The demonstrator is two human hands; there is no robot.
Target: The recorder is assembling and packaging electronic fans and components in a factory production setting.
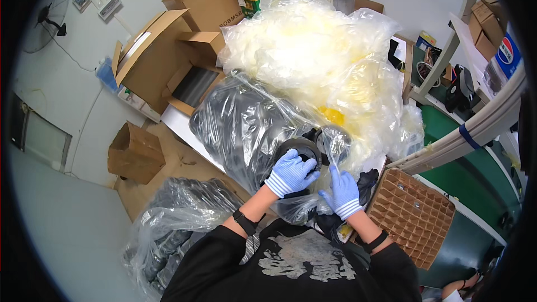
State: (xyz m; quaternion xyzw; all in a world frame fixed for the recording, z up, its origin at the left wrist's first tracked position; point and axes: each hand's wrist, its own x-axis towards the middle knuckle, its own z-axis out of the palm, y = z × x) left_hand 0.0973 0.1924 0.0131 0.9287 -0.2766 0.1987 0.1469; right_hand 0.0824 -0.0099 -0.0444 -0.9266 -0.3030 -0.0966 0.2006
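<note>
My left hand (292, 174), in a blue glove with a striped cuff, has its fingers curled over a black ring-shaped part (305, 146). That part sits at the mouth of a large clear plastic bag (246, 114) holding several dark, glossy pieces. My right hand (342, 193), gloved alike, is just right of the ring, with index finger and thumb spread apart. Its fingertips are against the loose clear film of the bag. Whether they pinch the film is hard to see. My left hand hides the ring's near side.
A heap of whitish plastic bags (302, 45) covers the far table. Open cardboard boxes (151, 61) stand at left. A brown gridded divider tray (411, 212) lies right of me. Another bag of dark parts (184, 212) is at lower left. A pale curved post (464, 134) rises at right.
</note>
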